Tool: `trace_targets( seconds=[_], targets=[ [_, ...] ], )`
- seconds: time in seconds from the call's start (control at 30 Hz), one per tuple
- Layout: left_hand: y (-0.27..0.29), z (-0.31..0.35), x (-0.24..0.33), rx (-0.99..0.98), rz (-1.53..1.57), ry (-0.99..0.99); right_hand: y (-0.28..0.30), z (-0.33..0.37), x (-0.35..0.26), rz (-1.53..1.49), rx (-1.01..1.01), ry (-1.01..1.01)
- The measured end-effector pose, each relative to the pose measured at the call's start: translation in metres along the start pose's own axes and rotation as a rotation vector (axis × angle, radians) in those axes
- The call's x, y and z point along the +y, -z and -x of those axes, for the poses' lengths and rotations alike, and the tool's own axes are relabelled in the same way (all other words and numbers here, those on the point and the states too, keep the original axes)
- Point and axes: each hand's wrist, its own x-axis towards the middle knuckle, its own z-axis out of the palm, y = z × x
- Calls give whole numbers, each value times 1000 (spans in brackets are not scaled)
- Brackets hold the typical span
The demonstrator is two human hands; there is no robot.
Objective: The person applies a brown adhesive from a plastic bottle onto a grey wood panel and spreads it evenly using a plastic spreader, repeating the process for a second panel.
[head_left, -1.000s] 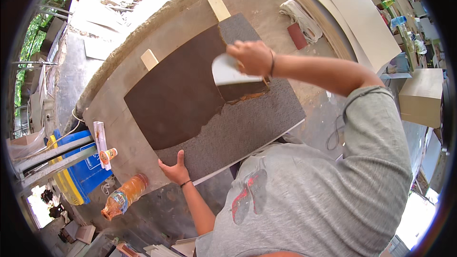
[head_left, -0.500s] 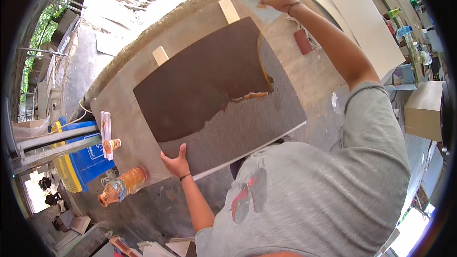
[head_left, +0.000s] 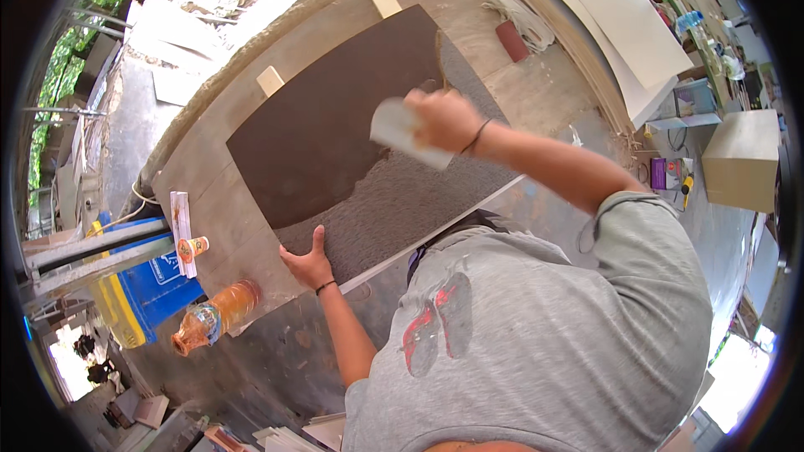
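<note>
A dark brown panel (head_left: pixel 327 109) lies on the workbench. Its near part is a textured grey area (head_left: pixel 402 201) with a ragged border against the smooth brown, and an amber streak (head_left: pixel 441 54) runs near the far right. My right hand (head_left: pixel 450 120) is closed around a flat, pale grey spreader (head_left: pixel 400 132), held over the panel's right-middle part. Motion blurs the blade, so I cannot tell whether it touches the surface. At the near left edge, my left hand (head_left: pixel 308 266) rests against the panel, thumb and fingers spread apart.
Two wood strips (head_left: pixel 383 0) stick out past the panel's far edge. An amber plastic bottle (head_left: pixel 219 316) and a paper cup (head_left: pixel 194 248) are at left, near a blue bin (head_left: pixel 159 276). A red-brown block (head_left: pixel 512 40), a rope bundle (head_left: pixel 523 17) and pale sheets (head_left: pixel 615 21) lie at right.
My right hand has swept the spreader from beyond the panel's far right corner back toward me, over the panel. The left hand stays at the near left edge. The view has shifted slightly.
</note>
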Motion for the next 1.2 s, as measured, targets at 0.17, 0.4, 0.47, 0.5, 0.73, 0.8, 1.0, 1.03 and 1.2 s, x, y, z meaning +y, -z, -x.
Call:
trace_targets(
  seconds=[0.17, 0.4, 0.47, 0.5, 0.73, 0.8, 1.0, 1.03, 1.2],
  targets=[
    [3, 3, 4, -22, -17, 24, -41, -28, 0, -88, 239, 57],
    [4, 1, 1, -21, -14, 8, 31, -93, 132, 117, 428, -313],
    [3, -1, 6, -40, -16, 1, 47, -111, 185, 212, 534, -370],
    [5, -1, 2, -42, -27, 13, 56, -108, 173, 170, 557, -343],
    [2, 0, -4, -10, 13, -15, 7, -10, 32, -48, 341, 63],
    [4, 1, 1, -13, 42, -15, -15, 9, 27, -67, 283, -14],
    [-1, -1, 4, -14, 24, -49, 34, -26, 167, 248, 428, -394],
    [0, -1, 2, -22, 36, -51, 49, -22, 176, 221, 481, -368],
    [8, -5, -29, -57, 240, -95, 81, -1, 90, -184, 626, -262]
  ],
)
